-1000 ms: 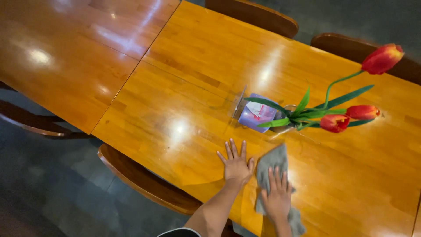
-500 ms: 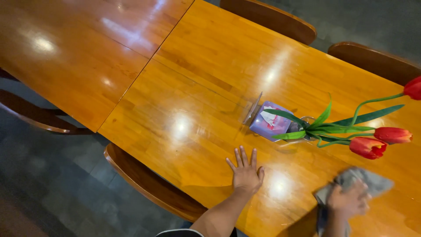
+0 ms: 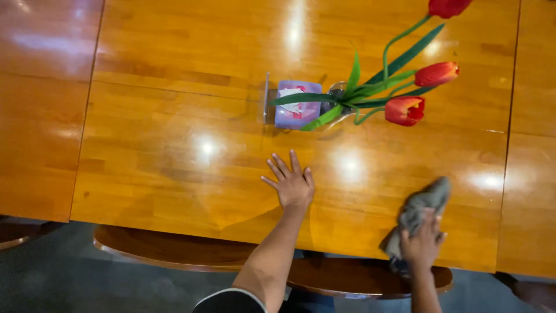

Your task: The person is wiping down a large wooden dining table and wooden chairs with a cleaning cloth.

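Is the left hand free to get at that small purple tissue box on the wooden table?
Probably yes: the left hand lies flat and empty on the wooden table, with bare tabletop between it and the purple tissue box.

1. We had only one view, from the camera on the person's head.
2. It looked steeply down at the wooden table [image 3: 174,145], near its front edge, at arm's reach.
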